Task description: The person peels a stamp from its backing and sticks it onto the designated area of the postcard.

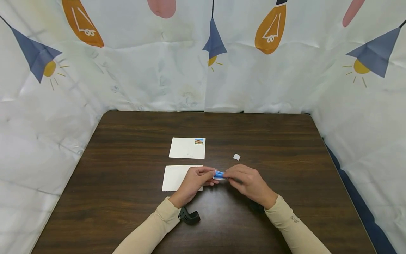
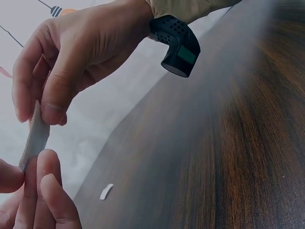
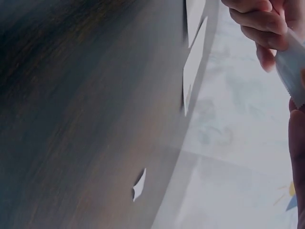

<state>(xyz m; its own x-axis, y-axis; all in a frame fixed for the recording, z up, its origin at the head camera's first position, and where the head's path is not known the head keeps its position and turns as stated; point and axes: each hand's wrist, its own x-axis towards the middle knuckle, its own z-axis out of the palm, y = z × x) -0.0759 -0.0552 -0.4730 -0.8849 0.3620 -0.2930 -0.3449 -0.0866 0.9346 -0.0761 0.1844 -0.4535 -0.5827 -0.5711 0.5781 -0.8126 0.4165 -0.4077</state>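
Between my two hands is a small blue postage stamp (image 1: 219, 175) with a toothed edge, showing its pale back in the left wrist view. My left hand (image 1: 197, 181) pinches its left end between thumb and fingers, partly over a blank white envelope (image 1: 176, 176). At the stamp's right end, the thumb and fingers of my right hand (image 1: 248, 181) pinch it too. Both hands hold the stamp above the tabletop. Farther back lies a second white envelope (image 1: 185, 150) bearing a colourful stamp (image 1: 199, 141) at its upper right corner.
A small white paper piece (image 1: 237, 157) lies on the dark wooden table (image 1: 269, 137), beyond my right hand. A black wrist device (image 1: 190, 217) hangs under the left wrist. White printed curtains (image 1: 142, 77) surround the table's back and sides.
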